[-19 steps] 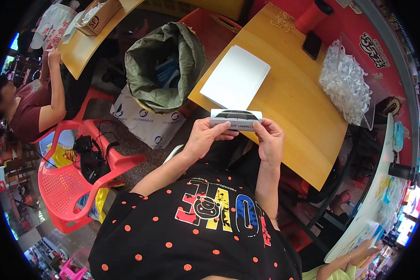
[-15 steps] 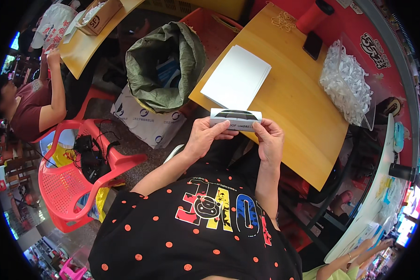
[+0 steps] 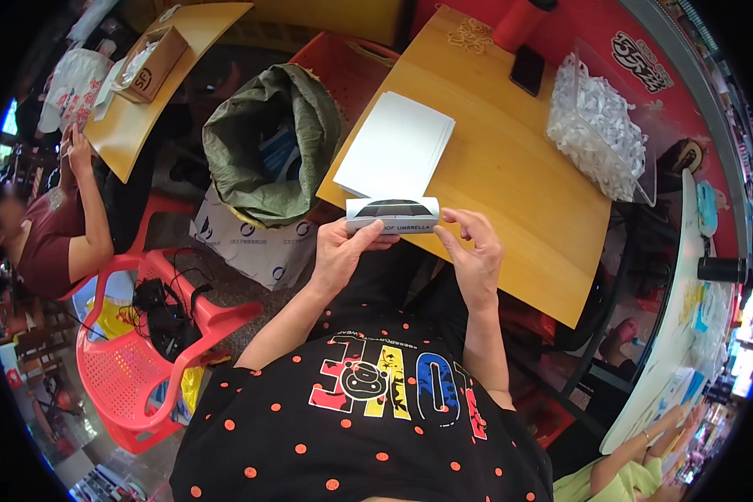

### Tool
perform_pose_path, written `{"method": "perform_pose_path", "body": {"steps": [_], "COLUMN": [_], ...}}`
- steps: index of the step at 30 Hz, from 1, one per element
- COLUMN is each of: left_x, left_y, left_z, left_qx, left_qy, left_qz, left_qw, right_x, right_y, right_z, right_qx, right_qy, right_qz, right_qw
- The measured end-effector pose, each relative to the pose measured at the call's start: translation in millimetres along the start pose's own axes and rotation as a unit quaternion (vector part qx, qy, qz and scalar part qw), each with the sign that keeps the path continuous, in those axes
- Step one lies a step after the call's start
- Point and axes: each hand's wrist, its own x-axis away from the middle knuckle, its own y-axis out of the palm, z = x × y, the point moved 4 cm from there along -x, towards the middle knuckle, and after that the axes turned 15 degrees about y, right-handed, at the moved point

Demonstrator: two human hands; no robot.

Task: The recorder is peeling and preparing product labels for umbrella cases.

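Both my hands hold a small white paper sheet (image 3: pixel 392 213) with a dark umbrella picture, curled into a roll at the near edge of a yellow wooden table (image 3: pixel 519 176). My left hand (image 3: pixel 343 251) pinches its left end. My right hand (image 3: pixel 473 251) grips the right end with fingertips. Just beyond the roll lies a stack of blank white sheets (image 3: pixel 397 146) on the table.
A clear box of white plastic pieces (image 3: pixel 598 125), a black phone (image 3: pixel 527 69) and a red cylinder (image 3: pixel 519 15) stand farther back. A green sack (image 3: pixel 268 146) sits left of the table, by a red plastic chair (image 3: pixel 142 368). A person (image 3: pixel 54 243) sits at far left.
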Motion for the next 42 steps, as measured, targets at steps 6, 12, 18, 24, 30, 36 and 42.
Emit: {"method": "perform_pose_path", "body": {"steps": [6,12,18,24,30,36,42], "left_x": [-4.6,-8.6,-19.0,-21.2,-18.3,-18.8,-17.6], "left_y": [11.8,26.1,52.6,63.3,61.1,60.4,60.9], "left_z": [13.6,30.1,42.7,42.0,42.1,44.8,46.4], "left_qx": [-0.097,-0.321,-0.335,-0.312,-0.342,-0.351,-0.378], "left_qy": [0.069,0.232,0.27,0.264,0.28,0.292,0.317], "left_qz": [-0.048,-0.107,-0.124,-0.093,-0.096,-0.094,-0.106], "left_qw": [0.992,0.912,0.894,0.908,0.892,0.884,0.864], "right_x": [2.1,2.1,-9.6,-15.4,-16.7,-17.5,-18.8], "right_y": [-7.0,-10.6,-25.9,-29.1,-26.5,-24.8,-22.1], "right_z": [-17.4,-13.3,-18.6,-19.5,-15.8,-14.7,-10.7], "right_qx": [0.121,0.147,0.154,0.158,0.155,0.124,0.1], "right_qy": [-0.19,-0.237,-0.257,-0.261,-0.256,-0.256,-0.236], "right_qz": [0.02,0.039,0.043,0.036,0.029,0.037,0.038], "right_qw": [0.974,0.959,0.953,0.952,0.954,0.958,0.966]}}
